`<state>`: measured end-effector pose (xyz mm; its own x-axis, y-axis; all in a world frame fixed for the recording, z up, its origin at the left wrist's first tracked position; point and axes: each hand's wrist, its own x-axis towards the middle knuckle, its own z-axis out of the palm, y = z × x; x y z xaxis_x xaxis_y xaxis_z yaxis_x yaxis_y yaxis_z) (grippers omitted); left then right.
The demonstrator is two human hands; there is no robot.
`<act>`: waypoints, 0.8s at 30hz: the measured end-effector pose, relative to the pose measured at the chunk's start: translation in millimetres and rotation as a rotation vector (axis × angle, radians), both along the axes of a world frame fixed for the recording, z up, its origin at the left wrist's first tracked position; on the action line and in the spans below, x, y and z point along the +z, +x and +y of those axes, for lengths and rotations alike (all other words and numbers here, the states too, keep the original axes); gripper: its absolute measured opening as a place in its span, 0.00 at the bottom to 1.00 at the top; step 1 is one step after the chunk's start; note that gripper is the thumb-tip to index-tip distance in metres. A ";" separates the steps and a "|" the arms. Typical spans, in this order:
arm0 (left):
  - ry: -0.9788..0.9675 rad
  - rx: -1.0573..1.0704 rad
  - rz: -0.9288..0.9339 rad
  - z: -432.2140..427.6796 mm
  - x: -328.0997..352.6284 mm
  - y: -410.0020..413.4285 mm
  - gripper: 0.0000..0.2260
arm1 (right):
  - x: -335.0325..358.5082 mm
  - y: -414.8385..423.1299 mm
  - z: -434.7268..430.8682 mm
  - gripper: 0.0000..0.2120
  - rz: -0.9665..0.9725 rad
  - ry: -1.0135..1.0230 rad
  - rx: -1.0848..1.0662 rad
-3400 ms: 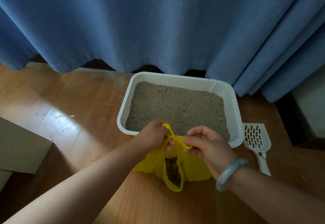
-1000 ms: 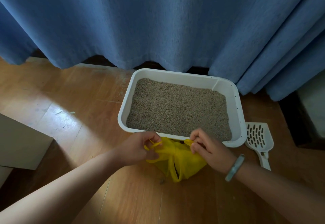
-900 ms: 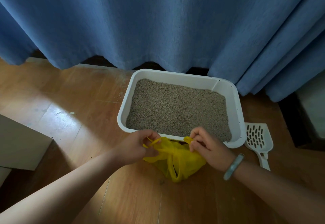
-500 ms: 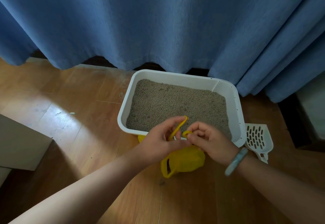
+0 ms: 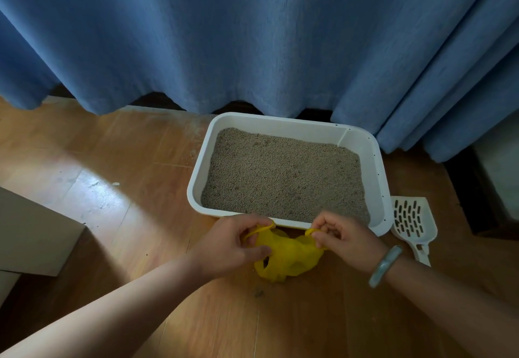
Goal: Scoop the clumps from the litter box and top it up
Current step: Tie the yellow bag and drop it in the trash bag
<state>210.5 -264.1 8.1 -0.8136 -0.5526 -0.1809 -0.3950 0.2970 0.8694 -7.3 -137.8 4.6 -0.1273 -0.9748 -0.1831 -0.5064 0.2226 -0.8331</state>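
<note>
The litter box [image 5: 377, 161], a white tray of grey litter [image 5: 283, 175], sits on the wooden floor [image 5: 112, 203] against a blue curtain [image 5: 252, 34]. Just in front lies a yellow bag [image 5: 289, 256], contents hidden. The left hand [image 5: 230, 245] and right hand [image 5: 348, 238] each pinch one bag handle, pulled apart. A white slotted scoop [image 5: 412, 220] lies right of the box, touching its corner. A cardboard box [image 5: 31, 231] is cut off at left.

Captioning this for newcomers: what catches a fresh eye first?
The bright yellow plastic bag on the wooden floor, pinched by the left hand and right hand, in front of the white plastic litter box of grey granules. A blue curtain hangs behind; a white slotted scoop lies right of the box.
</note>
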 end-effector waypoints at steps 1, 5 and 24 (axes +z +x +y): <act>0.014 0.024 0.023 0.8 1.6 -2.1 0.13 | 2.5 0.6 -2.2 0.05 -0.020 -0.001 -0.016; 0.147 0.165 0.212 4.0 8.5 -10.4 0.13 | 27.1 7.9 -11.5 0.06 -0.275 -0.078 -0.133; 0.121 0.295 0.348 17.4 49.9 -7.0 0.08 | 73.2 47.8 -33.5 0.09 -0.146 -0.310 -0.026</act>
<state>203.5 -246.7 58.0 -0.6491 -0.7607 -0.0031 -0.1266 0.1040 0.9865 40.6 -171.3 77.9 -0.1467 -0.9838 0.1029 -0.3743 -0.0411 -0.9264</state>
